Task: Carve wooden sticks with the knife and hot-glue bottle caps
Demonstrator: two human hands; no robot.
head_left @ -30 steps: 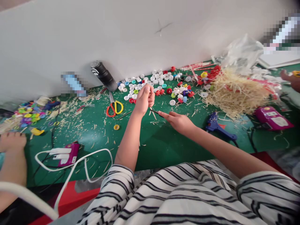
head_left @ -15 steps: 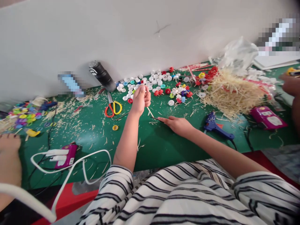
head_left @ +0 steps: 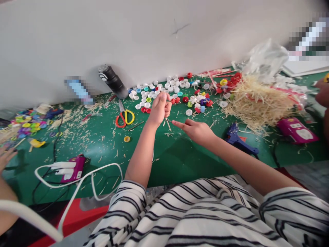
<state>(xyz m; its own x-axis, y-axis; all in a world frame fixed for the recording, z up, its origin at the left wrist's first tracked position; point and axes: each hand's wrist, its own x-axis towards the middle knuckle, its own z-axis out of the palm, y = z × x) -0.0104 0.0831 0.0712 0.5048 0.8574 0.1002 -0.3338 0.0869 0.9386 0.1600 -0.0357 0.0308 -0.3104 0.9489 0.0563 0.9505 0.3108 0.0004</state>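
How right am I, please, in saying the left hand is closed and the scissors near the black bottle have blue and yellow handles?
The blue is wrong: in the head view, the scissors near the black bottle have red and yellow handles. The left hand is indeed closed.

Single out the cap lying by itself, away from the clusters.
The yellow cap on the near side of the scissors; the other caps lie in or close to the clusters.

No words or numbers are legible. A black cylindrical bottle (head_left: 114, 82) bears 1 white curved emblem (head_left: 103, 77), too blurred to identify. Markings on 2 purple box-shaped plastic devices (head_left: 287, 129) are too small to make out.
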